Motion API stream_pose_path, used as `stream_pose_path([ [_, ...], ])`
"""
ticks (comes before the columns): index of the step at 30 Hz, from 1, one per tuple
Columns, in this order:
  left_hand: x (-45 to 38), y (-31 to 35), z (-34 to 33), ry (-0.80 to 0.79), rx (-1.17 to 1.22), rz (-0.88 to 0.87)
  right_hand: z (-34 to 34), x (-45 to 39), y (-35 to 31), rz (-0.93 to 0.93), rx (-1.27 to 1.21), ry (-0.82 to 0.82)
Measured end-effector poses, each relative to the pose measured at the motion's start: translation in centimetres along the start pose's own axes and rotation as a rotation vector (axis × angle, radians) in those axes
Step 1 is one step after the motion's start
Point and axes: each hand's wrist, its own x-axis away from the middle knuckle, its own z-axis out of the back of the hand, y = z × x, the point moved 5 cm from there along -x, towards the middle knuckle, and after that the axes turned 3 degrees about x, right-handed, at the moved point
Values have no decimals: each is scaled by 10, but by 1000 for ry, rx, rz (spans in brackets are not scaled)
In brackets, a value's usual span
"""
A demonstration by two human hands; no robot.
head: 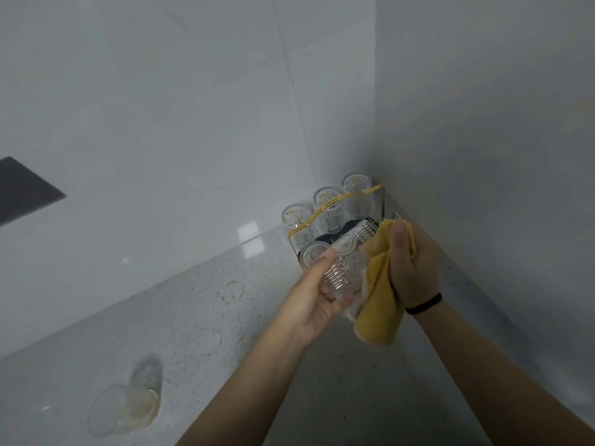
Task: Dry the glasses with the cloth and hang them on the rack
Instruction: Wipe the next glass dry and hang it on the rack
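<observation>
The left hand (309, 300) is closed around a ribbed clear glass (343, 268), holding it tilted in the air just in front of the rack (338, 201). The right hand (413, 262), a dark band at its wrist, is clenched on a yellow cloth (381, 291) that touches the glass and hangs below it. The gold wire rack stands in the far right corner of the speckled tabletop (193, 333), bearing four upturned glasses (328, 210). Another glass (125, 407) lies on its side near the tabletop's front left edge.
</observation>
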Motion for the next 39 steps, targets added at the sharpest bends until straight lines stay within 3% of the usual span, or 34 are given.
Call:
stream_pose_path([
  [4,-13,13,11,132,-191,-78,19,-2,22,-65,72,103],
  [8,-22,44,9,315,-690,-349,27,6,44,-180,102,108],
  [15,-62,65,-29,284,-1279,-688,28,15,58,-291,114,89],
  [20,-92,52,-35,241,-1540,-608,29,16,68,-357,149,73],
  [28,-121,30,-27,195,-1747,-440,25,14,69,-326,136,82],
  [39,-133,24,-22,218,-1801,-429,30,16,83,-368,197,81],
])
